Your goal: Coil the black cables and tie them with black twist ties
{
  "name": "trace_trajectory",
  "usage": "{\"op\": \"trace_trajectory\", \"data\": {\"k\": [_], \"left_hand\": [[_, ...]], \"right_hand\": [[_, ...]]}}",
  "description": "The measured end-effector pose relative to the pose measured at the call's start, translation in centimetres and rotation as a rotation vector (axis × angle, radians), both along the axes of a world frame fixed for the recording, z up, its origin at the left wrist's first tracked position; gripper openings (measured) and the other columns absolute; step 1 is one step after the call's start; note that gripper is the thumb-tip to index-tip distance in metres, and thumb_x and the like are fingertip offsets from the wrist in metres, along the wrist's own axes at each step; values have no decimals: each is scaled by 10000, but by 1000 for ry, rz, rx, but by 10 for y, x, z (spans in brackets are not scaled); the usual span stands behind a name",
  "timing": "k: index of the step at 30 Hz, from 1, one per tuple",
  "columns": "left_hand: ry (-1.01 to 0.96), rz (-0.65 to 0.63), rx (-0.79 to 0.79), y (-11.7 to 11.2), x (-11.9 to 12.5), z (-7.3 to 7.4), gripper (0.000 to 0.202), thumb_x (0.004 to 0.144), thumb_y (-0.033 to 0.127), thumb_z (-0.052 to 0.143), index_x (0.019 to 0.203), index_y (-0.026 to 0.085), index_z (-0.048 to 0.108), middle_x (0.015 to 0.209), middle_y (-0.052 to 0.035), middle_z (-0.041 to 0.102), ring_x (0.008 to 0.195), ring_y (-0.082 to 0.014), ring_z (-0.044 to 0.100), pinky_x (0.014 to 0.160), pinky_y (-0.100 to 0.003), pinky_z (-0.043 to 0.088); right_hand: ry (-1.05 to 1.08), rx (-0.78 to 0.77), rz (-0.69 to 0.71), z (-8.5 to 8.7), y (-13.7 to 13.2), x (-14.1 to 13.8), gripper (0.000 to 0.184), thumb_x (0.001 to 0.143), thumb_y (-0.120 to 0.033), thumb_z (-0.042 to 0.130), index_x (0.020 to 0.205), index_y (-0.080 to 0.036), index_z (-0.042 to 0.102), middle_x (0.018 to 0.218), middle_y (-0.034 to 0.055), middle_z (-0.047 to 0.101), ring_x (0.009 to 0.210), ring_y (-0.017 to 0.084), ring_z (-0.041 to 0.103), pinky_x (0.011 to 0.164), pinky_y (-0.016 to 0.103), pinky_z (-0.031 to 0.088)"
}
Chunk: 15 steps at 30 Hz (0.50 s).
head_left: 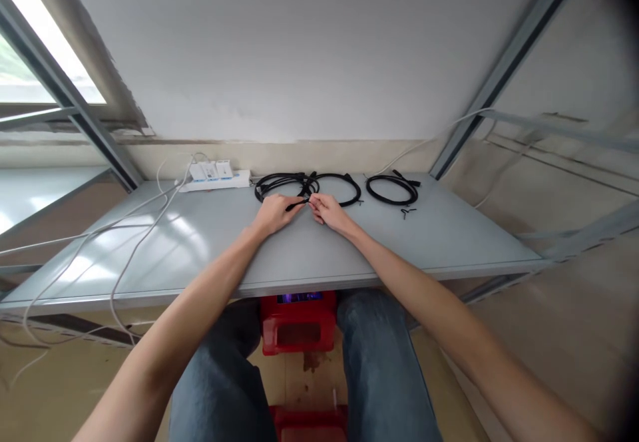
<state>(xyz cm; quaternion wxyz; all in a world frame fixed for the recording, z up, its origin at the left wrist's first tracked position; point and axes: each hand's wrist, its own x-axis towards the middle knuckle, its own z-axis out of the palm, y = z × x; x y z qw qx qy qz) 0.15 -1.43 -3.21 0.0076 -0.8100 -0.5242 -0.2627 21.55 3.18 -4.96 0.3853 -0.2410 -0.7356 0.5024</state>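
My left hand (pixel 274 214) is closed around a black cable (pixel 294 206) whose end sticks out between the fingers. Close beside it, my right hand (pixel 327 212) pinches the same cable with thumb and forefinger; the exact grip is too small to make out. Just behind the hands lie a bundle of coiled black cable (pixel 258 190) and a second black loop (pixel 358 193), overlapping in part. Another coiled black cable (pixel 415 194) lies apart on the right. Small black twist ties (pixel 407 212) rest in front of that coil.
A white power strip (pixel 239 179) with plugged-in white adapters stands at the back left. White cords (pixel 144 210) trail from it over the front edge of the grey shelf (pixel 319 255). Metal uprights (pixel 464 109) flank the shelf. A red stool (pixel 299 322) is below, between my knees.
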Motion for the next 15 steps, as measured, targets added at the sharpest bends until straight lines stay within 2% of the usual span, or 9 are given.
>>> {"op": "trace_trajectory", "data": {"k": [9,12,15], "left_hand": [[54,7,-26,-2,-1,4,419,1135,425,563,1355,212,849,1234,-134,875,1115,-312,823,959,-369,579],[84,12,-42,-3,-1,8,414,1130,412,550,1310,197,854,1152,-143,878,1049,-312,816,906,-363,559],[119,24,-72,-5,0,13,400,1116,422,552,1202,193,868,1019,-142,869,973,-312,807,839,-354,527]], "right_hand": [[29,-49,59,1,1,-1,643,996,-795,703,745,-264,443,582,-102,299,480,82,256,436,230,271],[13,-36,40,1,0,-3,608,984,-797,706,787,-264,491,579,-105,310,480,93,251,445,244,282],[2,-22,-10,1,0,-3,623,976,-851,647,807,-267,506,578,-95,321,490,107,249,465,262,238]]}}
